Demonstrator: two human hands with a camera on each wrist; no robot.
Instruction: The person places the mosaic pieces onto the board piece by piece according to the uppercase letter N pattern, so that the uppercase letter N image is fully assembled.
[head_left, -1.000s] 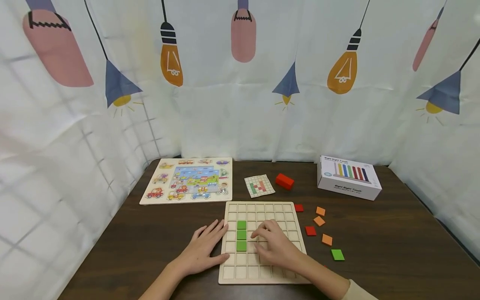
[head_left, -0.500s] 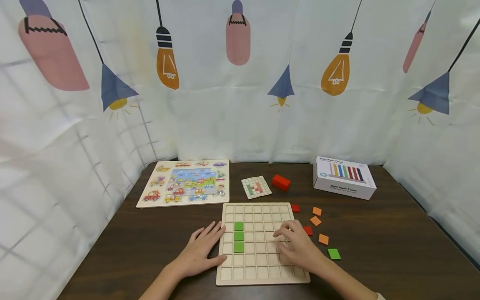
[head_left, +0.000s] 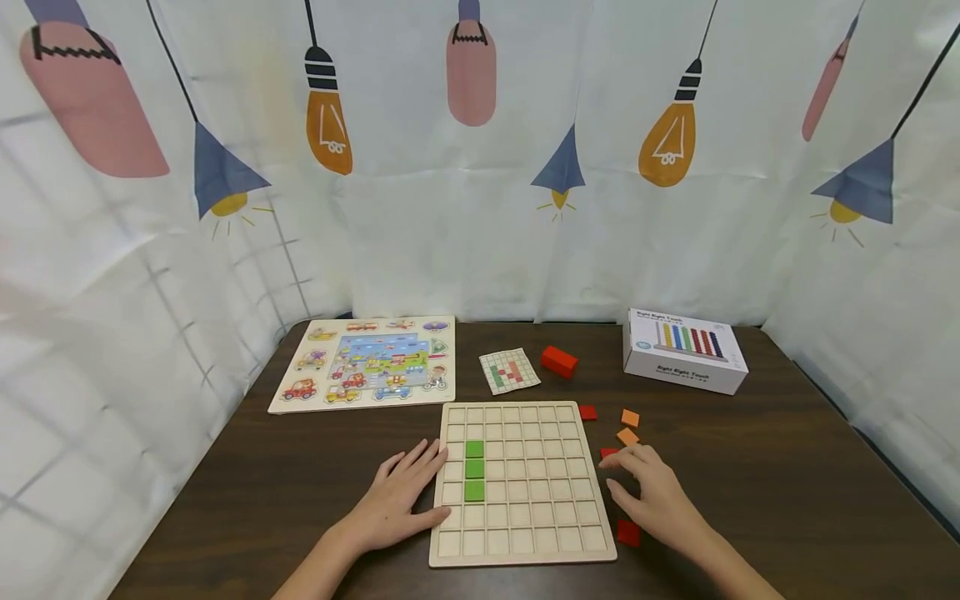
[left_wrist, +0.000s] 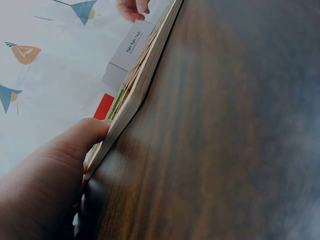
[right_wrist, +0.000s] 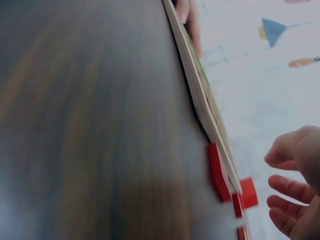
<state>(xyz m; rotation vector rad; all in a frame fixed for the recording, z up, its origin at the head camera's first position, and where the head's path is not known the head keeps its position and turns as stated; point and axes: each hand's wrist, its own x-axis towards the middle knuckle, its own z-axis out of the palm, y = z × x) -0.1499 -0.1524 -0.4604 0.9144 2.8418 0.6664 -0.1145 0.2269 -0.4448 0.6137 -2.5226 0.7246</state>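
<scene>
A wooden grid board [head_left: 525, 492] lies flat on the dark table, with green square tiles [head_left: 474, 469] in one column near its left side. My left hand [head_left: 401, 496] rests on the board's left edge, fingers spread; in the left wrist view its thumb [left_wrist: 92, 131] touches the rim. Right of the board, my right hand [head_left: 651, 492] hovers with bent fingers above loose tiles. Nothing shows between its thumb and fingers [right_wrist: 290, 187] in the right wrist view. A red tile [head_left: 628, 533] lies beneath it by the board's corner, another red tile [head_left: 609, 452] at its fingertips, partly hidden.
Orange tiles [head_left: 630, 418] and a red tile [head_left: 588, 412] lie beyond the right hand. Behind the board are a printed grid card [head_left: 510, 371], a red block [head_left: 559, 362], a picture puzzle [head_left: 363, 362] and a white box [head_left: 684, 350]. A patterned curtain [head_left: 420, 242] hangs behind.
My right hand has moved right, from over the board to above the loose tiles, where it now covers the loose green tile and one orange tile. My left hand stays on the board's edge.
</scene>
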